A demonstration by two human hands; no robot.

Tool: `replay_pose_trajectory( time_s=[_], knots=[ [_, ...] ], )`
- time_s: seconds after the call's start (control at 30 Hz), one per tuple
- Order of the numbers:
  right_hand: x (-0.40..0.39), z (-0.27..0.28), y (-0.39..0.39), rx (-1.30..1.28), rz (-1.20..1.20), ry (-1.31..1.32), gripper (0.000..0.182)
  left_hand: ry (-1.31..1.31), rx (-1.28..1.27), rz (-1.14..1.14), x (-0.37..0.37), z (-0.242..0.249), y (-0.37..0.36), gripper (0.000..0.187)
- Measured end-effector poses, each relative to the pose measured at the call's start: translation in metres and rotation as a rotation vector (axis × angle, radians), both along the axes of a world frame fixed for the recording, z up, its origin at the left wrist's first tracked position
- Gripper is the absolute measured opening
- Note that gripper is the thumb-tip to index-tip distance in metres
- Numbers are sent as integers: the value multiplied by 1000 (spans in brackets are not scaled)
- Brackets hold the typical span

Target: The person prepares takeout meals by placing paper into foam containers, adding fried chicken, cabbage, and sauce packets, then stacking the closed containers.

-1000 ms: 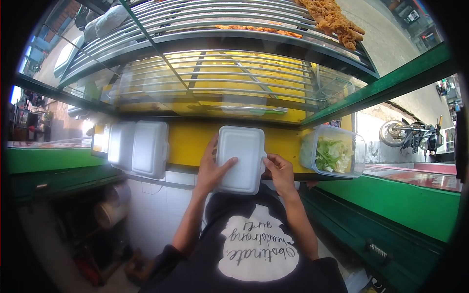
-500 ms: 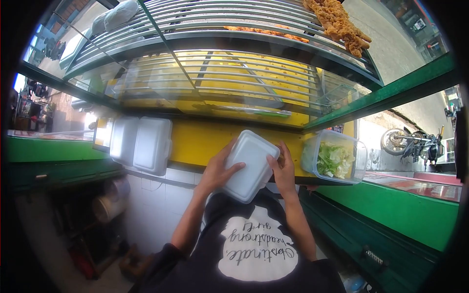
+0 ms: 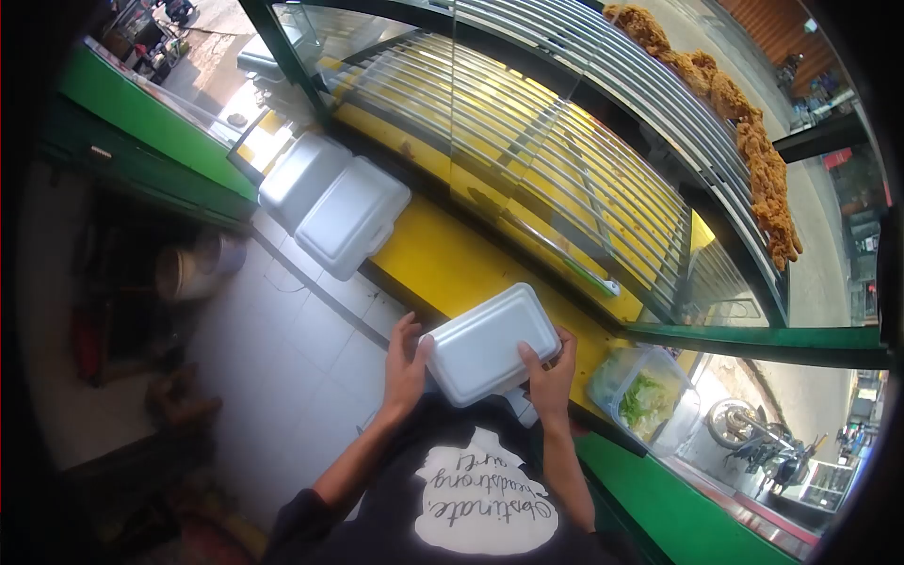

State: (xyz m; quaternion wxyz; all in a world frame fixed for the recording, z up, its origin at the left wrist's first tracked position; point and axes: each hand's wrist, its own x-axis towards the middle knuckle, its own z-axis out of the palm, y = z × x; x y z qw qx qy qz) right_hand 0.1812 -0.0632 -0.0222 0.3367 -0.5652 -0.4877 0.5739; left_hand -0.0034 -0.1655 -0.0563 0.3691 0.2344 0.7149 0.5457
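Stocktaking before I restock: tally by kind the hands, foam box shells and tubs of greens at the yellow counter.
Hands (left, right): 2
White foam shells (one held, two at left; any underneath cannot be counted): 3
Clear tub of greens: 1
Total: 6

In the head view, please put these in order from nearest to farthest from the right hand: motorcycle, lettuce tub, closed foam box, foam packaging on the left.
From the right hand:
1. closed foam box, under its thumb
2. lettuce tub, just to its right
3. foam packaging, counter's left end
4. motorcycle, outside, right
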Motion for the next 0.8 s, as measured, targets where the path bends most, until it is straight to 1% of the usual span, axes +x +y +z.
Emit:
replay_pose_trajectory(
  time_s=[0.03, 0.07, 0.1, 0.17, 0.2, 0.23, 0.27, 0.33, 0.37, 0.43, 0.47, 0.53, 0.57, 0.63, 0.67, 0.7, 0.8],
  knots=[
    [-4, -1, -1, 1, 51, 3, 61, -285, -19, 88, 4, -12, -11, 47],
    [-6, -3, -3, 42, 91, 3, 61, -330, -22, 82, 9, -29, -24, 46],
    [-9, -5, -7, 81, 124, 4, 61, -327, -16, 120, 11, -26, -35, 46],
    [-18, -1, -8, 112, 210, -30, 60, -626, 70, 127, 13, -11, -47, 46],
    [-23, 4, -8, 99, 275, -35, 61, -603, 133, 183, 12, -6, -52, 45],
    [-31, 10, -5, 88, 337, -41, 61, -596, 143, 201, 7, -1, -57, 45],
    [-42, 19, -3, 96, 353, -35, 61, -573, 181, 250, -2, 2, -64, 46],
    [-72, 37, -1, -42, 518, 50, 63, -519, 222, 344, -27, 12, -76, 50],
    [-88, 40, 0, -39, 526, 50, 63, -518, 228, 351, -40, 13, -84, 50],
    [-119, 46, -1, -19, 764, 71, 73, -380, 185, 349, -69, 15, -101, 64],
    [-108, 49, 7, -31, 773, 86, 73, -368, 174, 361, -57, 24, -102, 64],
    [-140, 41, 7, 38, 1009, 38, 83, -315, 210, 367, -90, 24, -116, 57],
    [-153, 40, 4, 37, 1022, 34, 83, -292, 223, 378, -100, 27, -122, 53],
    [-177, 37, 1, 15, 1150, 26, 87, -291, 249, 419, -121, 37, -128, 53],
    [-188, 38, -2, 15, 1161, 24, 87, -279, 254, 423, -130, 39, -133, 53],
    [-171, 44, 7, -28, 1202, 34, 87, -254, 244, 436, -110, 50, -127, 53],
    [-197, 49, 0, -60, 1276, 14, 89, -238, 268, 464, -135, 53, -133, 52]
  ],
)
